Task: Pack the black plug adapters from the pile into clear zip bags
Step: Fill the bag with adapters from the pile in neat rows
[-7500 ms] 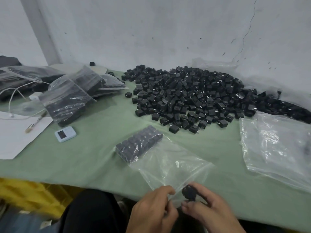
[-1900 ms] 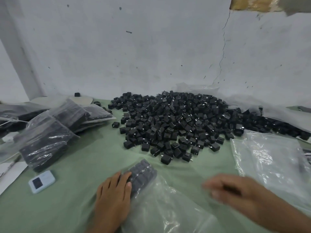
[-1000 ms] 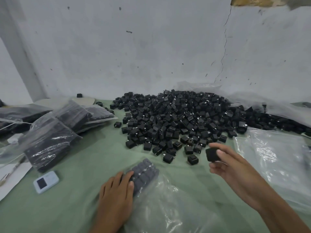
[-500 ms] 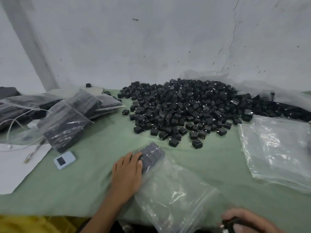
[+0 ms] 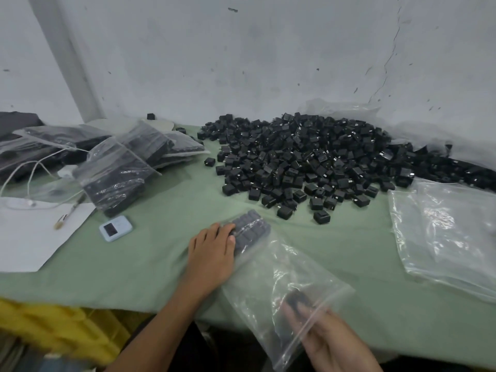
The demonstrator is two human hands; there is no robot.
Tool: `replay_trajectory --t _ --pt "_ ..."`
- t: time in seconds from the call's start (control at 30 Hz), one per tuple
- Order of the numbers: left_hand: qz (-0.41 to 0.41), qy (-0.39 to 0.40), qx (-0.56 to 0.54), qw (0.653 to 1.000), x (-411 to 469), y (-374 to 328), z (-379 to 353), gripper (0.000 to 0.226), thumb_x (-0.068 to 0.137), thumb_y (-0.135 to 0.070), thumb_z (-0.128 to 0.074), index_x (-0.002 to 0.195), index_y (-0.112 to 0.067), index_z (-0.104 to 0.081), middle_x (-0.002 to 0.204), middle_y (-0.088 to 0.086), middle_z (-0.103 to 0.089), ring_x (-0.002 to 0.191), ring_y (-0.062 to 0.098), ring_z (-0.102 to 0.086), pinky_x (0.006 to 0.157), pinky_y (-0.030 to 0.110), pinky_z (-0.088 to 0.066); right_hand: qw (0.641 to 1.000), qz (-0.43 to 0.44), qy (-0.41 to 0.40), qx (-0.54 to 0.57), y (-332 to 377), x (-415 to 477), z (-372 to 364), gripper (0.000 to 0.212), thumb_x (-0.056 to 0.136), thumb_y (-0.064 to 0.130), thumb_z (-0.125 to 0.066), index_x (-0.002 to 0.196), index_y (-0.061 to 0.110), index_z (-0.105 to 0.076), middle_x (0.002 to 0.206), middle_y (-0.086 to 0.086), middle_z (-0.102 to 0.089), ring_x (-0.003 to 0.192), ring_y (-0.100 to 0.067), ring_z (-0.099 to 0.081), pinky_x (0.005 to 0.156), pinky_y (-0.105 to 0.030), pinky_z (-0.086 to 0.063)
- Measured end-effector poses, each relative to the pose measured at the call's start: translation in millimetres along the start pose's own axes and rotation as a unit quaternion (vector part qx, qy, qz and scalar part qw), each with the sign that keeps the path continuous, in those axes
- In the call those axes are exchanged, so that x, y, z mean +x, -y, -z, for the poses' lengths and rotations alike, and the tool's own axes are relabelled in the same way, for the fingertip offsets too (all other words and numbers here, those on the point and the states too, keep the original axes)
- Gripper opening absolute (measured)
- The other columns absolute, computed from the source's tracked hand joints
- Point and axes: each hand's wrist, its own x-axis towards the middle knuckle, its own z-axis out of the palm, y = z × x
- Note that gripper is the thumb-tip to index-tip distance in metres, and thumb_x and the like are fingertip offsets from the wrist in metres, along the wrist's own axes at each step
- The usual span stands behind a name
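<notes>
A big pile of black plug adapters (image 5: 303, 162) lies at the back of the green table (image 5: 161, 237). In front of it a clear zip bag (image 5: 276, 267) lies flat, with a row of adapters (image 5: 251, 229) packed at its closed far end. My left hand (image 5: 212, 253) rests flat on the bag beside that row, fingers straight. My right hand (image 5: 327, 342) is pushed into the bag's open mouth at the table's near edge and pinches one black adapter (image 5: 296, 300), seen blurred through the plastic.
Filled bags of adapters (image 5: 118, 170) are stacked at the left. A stack of empty clear bags (image 5: 445, 232) lies at the right. A small blue device (image 5: 116, 228), white paper (image 5: 29, 232) with a pen and a white cable are at the left. Yellow material (image 5: 59, 328) sits below the table edge.
My right hand took one adapter from the pile's front edge, drew it back to the near edge and has slid it into the bag's mouth. My left hand stayed on the bag.
</notes>
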Motion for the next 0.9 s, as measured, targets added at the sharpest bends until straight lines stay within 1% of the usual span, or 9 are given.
replay_trajectory --t 0.07,0.13,0.2,0.33,0.43,0.57,0.67,0.77,0.9 --pt "0.0 0.002 -0.002 1.0 -1 1 -1 0.042 0.105 -0.04 -0.024 0.144 -0.037 -0.039 0.149 -0.006 -0.042 0.133 0.019 -0.038 0.114 0.038 -0.023 0.999 0.021 0.036 -0.018 0 1 -15 0.036 0.088 -0.002 -0.066 0.123 -0.009 -0.062 0.096 -0.014 -0.076 0.114 -0.032 -0.066 0.077 -0.029 -0.062" --pt "0.0 0.001 -0.003 1.0 0 1 -1 0.042 0.105 -0.04 -0.025 0.144 -0.036 -0.039 0.149 -0.006 -0.041 0.133 0.019 -0.038 0.113 0.038 -0.022 0.996 -0.006 0.084 -0.027 0 10 -31 0.03 0.077 0.006 -0.083 0.102 -0.005 -0.071 0.096 -0.013 -0.072 0.101 -0.025 -0.07 0.088 -0.033 -0.059" --pt "0.0 -0.004 -0.002 1.0 0 0 -1 0.041 0.105 -0.04 -0.026 0.144 -0.036 -0.04 0.15 -0.005 -0.041 0.134 0.02 -0.038 0.113 0.037 -0.021 0.997 -0.028 0.068 -0.01 -6 26 -41 0.022 0.084 0.002 -0.073 0.101 -0.011 -0.067 0.102 -0.02 -0.068 0.099 -0.026 -0.069 0.1 -0.042 -0.053" --pt "-0.003 -0.01 -0.002 1.0 0 3 -3 0.041 0.105 -0.04 -0.026 0.144 -0.037 -0.04 0.148 -0.006 -0.042 0.132 0.019 -0.038 0.112 0.037 -0.022 0.996 -0.014 0.062 -0.067 -15 53 -58 0.023 0.098 0.005 -0.054 0.114 -0.007 -0.065 0.113 -0.022 -0.071 0.099 -0.03 -0.072 0.08 -0.035 -0.061" --pt "-0.005 -0.02 -0.005 1.0 0 2 -4 0.039 0.105 -0.039 -0.029 0.142 -0.036 -0.042 0.145 -0.007 -0.044 0.129 0.019 -0.04 0.11 0.036 -0.022 0.982 0.056 0.068 -0.167 -25 58 -65 0.023 0.102 0.006 -0.047 0.113 -0.001 -0.066 0.111 -0.019 -0.071 0.101 -0.029 -0.071 0.085 -0.037 -0.06" --pt "0.008 -0.006 -0.041 0.999 2 3 -3 0.04 0.105 -0.039 -0.029 0.143 -0.038 -0.042 0.15 -0.007 -0.041 0.134 0.019 -0.036 0.111 0.034 -0.018 0.85 0.231 0.085 -0.466 -30 61 -66 0.016 0.104 0.024 -0.047 0.107 0.024 -0.063 0.098 -0.003 -0.07 0.094 -0.019 -0.068 0.087 -0.033 -0.056" --pt "0.019 0.02 -0.075 0.997 4 4 -2 0.04 0.106 -0.04 -0.027 0.144 -0.04 -0.041 0.152 -0.01 -0.038 0.138 0.017 -0.032 0.113 0.033 -0.013 0.835 0.247 0.089 -0.484 -34 64 -63 0.01 0.102 0.035 -0.051 0.103 0.031 -0.06 0.091 -0.002 -0.07 0.083 -0.016 -0.068 0.08 -0.037 -0.057" --pt "0.021 0.065 -0.151 0.986 13 9 7 0.038 0.106 -0.036 -0.029 0.14 -0.039 -0.047 0.146 -0.015 -0.044 0.136 0.016 -0.035 0.117 0.036 -0.018 0.842 0.214 0.125 -0.478 -39 68 -55 0.019 0.099 0.043 -0.055 0.116 0.038 -0.062 0.105 0.012 -0.071 0.099 -0.006 -0.068 0.085 -0.026 -0.055" --pt "-0.037 0.084 -0.192 0.977 14 22 17 0.036 0.105 -0.021 -0.038 0.138 -0.028 -0.053 0.137 -0.011 -0.053 0.128 0.019 -0.045 0.113 0.04 -0.031 0.835 0.211 0.173 -0.478 -39 70 -53 0.032 0.096 0.029 -0.063 0.127 0.035 -0.06 0.117 0.008 -0.07 0.109 -0.008 -0.067 0.087 -0.027 -0.056"
